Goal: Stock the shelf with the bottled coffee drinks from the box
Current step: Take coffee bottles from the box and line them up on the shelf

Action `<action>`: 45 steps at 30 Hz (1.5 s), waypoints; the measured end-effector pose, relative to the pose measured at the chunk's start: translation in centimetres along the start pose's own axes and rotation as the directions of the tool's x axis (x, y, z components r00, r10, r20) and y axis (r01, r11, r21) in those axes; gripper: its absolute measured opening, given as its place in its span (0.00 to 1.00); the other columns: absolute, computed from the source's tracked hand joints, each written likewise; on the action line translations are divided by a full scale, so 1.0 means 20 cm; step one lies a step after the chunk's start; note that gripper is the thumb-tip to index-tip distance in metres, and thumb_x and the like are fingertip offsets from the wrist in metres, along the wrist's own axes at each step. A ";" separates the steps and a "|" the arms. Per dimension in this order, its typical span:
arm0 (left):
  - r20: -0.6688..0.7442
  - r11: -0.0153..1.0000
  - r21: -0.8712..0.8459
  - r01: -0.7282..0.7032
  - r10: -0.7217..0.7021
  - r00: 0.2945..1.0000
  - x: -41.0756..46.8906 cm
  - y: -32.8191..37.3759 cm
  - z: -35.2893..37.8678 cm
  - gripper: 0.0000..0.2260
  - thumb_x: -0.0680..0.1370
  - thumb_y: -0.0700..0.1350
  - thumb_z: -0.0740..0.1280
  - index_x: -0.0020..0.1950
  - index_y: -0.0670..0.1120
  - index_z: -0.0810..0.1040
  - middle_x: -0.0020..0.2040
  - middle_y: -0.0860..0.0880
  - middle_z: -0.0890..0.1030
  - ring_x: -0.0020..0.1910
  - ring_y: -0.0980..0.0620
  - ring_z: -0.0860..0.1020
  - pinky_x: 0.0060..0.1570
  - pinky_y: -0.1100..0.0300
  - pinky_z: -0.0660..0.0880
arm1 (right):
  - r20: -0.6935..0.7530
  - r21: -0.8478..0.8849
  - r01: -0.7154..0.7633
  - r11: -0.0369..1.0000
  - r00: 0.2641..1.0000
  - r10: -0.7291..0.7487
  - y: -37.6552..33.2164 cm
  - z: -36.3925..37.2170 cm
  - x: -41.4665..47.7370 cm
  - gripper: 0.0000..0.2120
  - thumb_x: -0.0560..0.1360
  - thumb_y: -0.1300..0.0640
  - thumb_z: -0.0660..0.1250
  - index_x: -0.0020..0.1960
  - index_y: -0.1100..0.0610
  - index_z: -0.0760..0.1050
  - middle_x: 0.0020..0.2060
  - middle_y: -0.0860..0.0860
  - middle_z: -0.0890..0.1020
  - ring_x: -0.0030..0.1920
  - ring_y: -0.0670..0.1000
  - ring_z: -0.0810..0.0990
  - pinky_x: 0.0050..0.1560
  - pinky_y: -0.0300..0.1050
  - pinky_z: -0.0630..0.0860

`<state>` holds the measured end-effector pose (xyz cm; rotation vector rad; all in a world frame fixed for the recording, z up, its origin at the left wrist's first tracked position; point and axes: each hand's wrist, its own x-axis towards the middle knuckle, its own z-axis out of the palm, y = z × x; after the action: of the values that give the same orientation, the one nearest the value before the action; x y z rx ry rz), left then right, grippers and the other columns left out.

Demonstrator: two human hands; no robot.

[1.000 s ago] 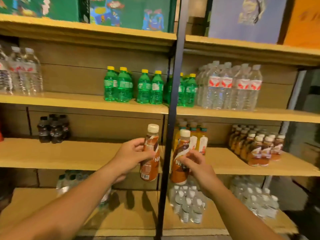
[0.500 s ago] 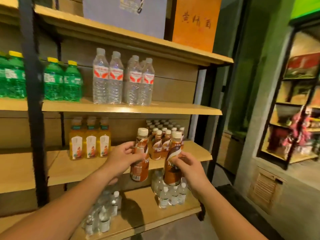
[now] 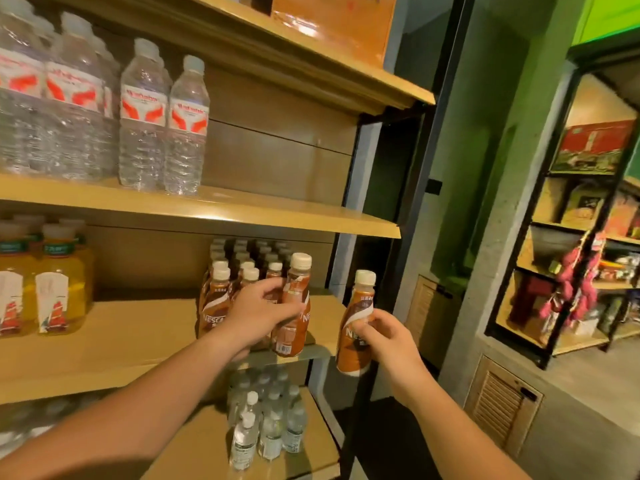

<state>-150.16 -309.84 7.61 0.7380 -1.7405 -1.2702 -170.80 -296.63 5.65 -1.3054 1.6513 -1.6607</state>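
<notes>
My left hand (image 3: 258,311) grips a brown coffee bottle (image 3: 294,306) with a white cap, held upright at the front edge of the middle shelf (image 3: 138,337). Right behind it stands a group of several matching coffee bottles (image 3: 221,292) on that shelf. My right hand (image 3: 384,337) holds a second coffee bottle (image 3: 356,323) upright, out in the air just past the shelf's right end. The box is out of view.
Yellow juice bottles (image 3: 52,289) stand at the left of the middle shelf. Large water bottles (image 3: 145,116) fill the shelf above, small water bottles (image 3: 266,427) the shelf below. A black upright post (image 3: 377,237) and a concrete pillar (image 3: 485,237) flank the shelf's right end.
The view has swung right and closer to the shelf. Both hands carried their bottles toward the coffee group; the left bottle now reaches the shelf edge.
</notes>
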 end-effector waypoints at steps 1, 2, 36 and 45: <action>-0.009 1.000 0.008 -0.006 0.006 1.000 0.05 -0.01 0.04 0.18 0.72 0.46 0.78 0.60 0.57 0.81 0.54 0.55 0.85 0.55 0.55 0.83 0.59 0.47 0.79 | 0.015 0.006 0.013 1.000 1.000 -0.013 0.02 -0.03 0.07 0.10 0.78 0.52 0.70 0.58 0.43 0.78 0.50 0.41 0.85 0.54 0.46 0.83 0.49 0.40 0.78; -0.026 1.000 0.011 -0.007 0.007 1.000 0.11 -0.03 0.08 0.19 0.72 0.47 0.78 0.61 0.56 0.81 0.54 0.55 0.85 0.55 0.55 0.82 0.59 0.47 0.79 | 0.033 0.013 0.022 1.000 0.999 -0.022 0.05 -0.06 0.14 0.10 0.78 0.53 0.70 0.58 0.43 0.78 0.50 0.41 0.85 0.54 0.45 0.84 0.49 0.40 0.78; -0.782 0.920 0.333 0.206 0.148 0.606 0.40 -0.45 0.51 0.22 0.74 0.47 0.76 0.67 0.49 0.78 0.58 0.56 0.75 0.55 0.61 0.74 0.55 0.69 0.70 | 0.507 0.275 -0.115 0.954 0.861 -0.042 0.63 0.25 0.97 0.16 0.77 0.62 0.72 0.64 0.56 0.76 0.53 0.52 0.87 0.53 0.51 0.86 0.56 0.50 0.82; -0.761 0.922 0.337 0.192 0.147 0.631 0.43 -0.49 0.53 0.22 0.78 0.48 0.72 0.71 0.51 0.73 0.58 0.60 0.71 0.57 0.63 0.72 0.57 0.71 0.67 | 0.489 0.282 -0.070 0.957 0.868 -0.081 0.66 0.29 0.97 0.17 0.77 0.60 0.72 0.65 0.55 0.77 0.54 0.51 0.86 0.55 0.51 0.86 0.56 0.48 0.82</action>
<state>-163.70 -315.15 -0.65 1.3155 -1.2233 -0.4364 -178.51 -318.26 -1.90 -1.4300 1.0543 -1.3492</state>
